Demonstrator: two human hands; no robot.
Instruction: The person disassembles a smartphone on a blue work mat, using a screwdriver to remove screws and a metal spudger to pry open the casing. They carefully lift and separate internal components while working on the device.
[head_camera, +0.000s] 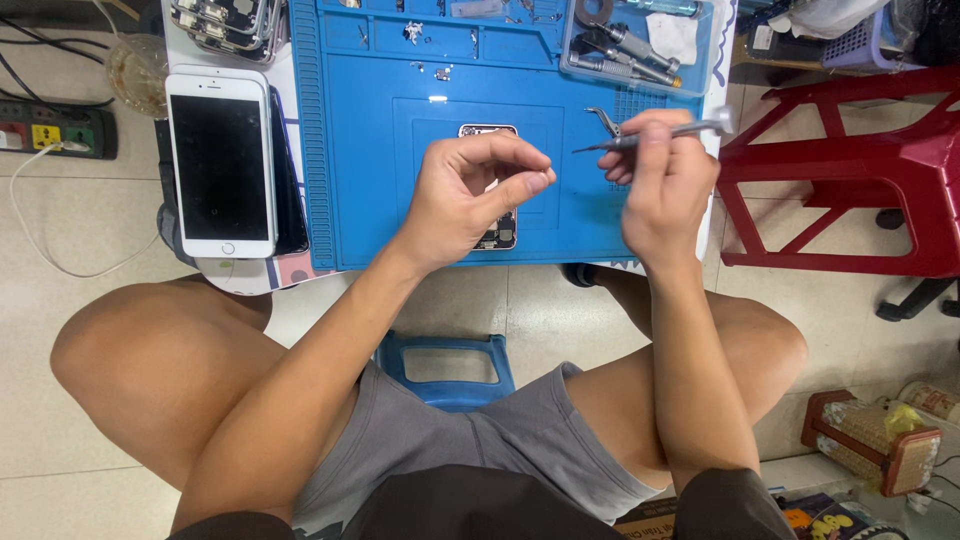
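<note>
Screwdriver (650, 133) sits pinched in the right hand (665, 185), its tip pointing left toward the left hand (470, 195). That left hand is curled with thumb and forefinger pressed together, as if gripping something tiny; what it grips is too small to tell. Both hands hover above the blue mat (350, 160), right over the opened phone (497, 232) lying at the mat's middle. Doing this well probably means bracing both wrists, bringing the tip in slowly, and staying over the mat so a dropped part lands there.

Left of the mat lies a white phone (222, 160), screen up. At the mat's far right corner is a clear tray (640, 45) of tools. Tweezers (604, 120) rest on the mat just beside the right hand. Right of the mat stands a red stool (850, 170). Nothing blocks the hands.
</note>
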